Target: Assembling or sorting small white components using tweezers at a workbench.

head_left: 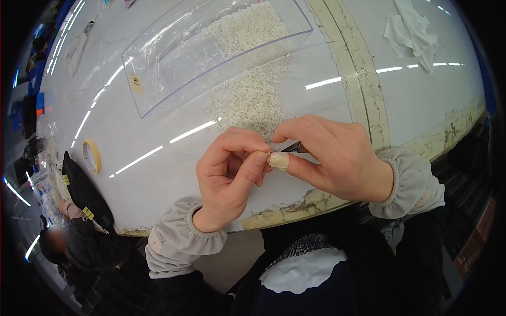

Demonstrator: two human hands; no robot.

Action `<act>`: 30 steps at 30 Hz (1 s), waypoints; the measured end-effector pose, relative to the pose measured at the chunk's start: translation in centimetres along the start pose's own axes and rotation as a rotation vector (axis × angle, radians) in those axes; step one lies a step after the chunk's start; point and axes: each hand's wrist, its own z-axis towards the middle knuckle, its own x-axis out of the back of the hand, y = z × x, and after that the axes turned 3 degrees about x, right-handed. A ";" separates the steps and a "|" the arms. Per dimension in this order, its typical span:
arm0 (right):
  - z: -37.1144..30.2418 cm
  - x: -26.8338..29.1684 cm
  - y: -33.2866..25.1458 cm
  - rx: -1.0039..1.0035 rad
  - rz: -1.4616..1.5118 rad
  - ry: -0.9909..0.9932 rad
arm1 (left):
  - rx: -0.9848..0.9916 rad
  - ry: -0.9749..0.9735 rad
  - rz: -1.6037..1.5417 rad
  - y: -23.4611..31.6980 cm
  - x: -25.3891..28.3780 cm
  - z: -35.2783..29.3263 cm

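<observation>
My left hand (pixel 232 171) is closed in a pinch, thumb against fingertips, on a tiny white piece (pixel 270 153) mostly hidden by the fingers. From the right, my right hand (pixel 337 155) meets it, closed around a small dark pointed metal tool (pixel 295 148) whose exact kind I cannot make out. Beige tape (pixel 279 160) wraps the tip of my right thumb. Both hands hover above the white table near its front edge. Just beyond them lies a spread pile of small white pieces (pixel 245 100).
Behind the pile stands a clear plastic box (pixel 174 97) with more white pieces. A tape roll (pixel 91 156) and a black pouch-like thing (pixel 87 192) lie to the left. White cloth (pixel 414 34) rests far right. Another person (pixel 79 237) sits at the left.
</observation>
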 end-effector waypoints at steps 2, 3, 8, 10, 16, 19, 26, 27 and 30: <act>0.0 0.0 0.0 0.005 0.026 0.001 | -0.008 0.004 0.013 0.0 -0.1 0.0; 0.0 -0.1 0.0 0.009 0.051 0.002 | -0.016 0.009 0.026 0.1 -0.2 0.0; 0.0 0.1 0.2 0.026 0.118 0.003 | -0.042 0.006 0.098 0.0 -0.3 0.0; -0.1 0.2 0.2 0.034 0.132 0.001 | -0.053 -0.004 0.145 -0.1 -0.3 0.0; 0.0 0.6 0.3 0.021 0.176 -0.066 | -0.050 -0.022 0.185 0.1 -0.1 -0.1; 0.1 0.6 0.3 0.015 0.191 -0.044 | -0.014 -0.025 0.153 0.3 -0.1 -0.2; -0.1 0.3 0.2 -0.018 0.183 -0.011 | 0.025 0.004 0.139 0.4 -0.2 -0.1; -0.1 0.3 0.2 -0.015 0.172 -0.017 | 0.020 0.002 0.153 0.4 -0.2 -0.1; -0.1 0.4 0.3 -0.008 0.140 -0.034 | 0.007 -0.005 0.196 0.3 -0.2 -0.1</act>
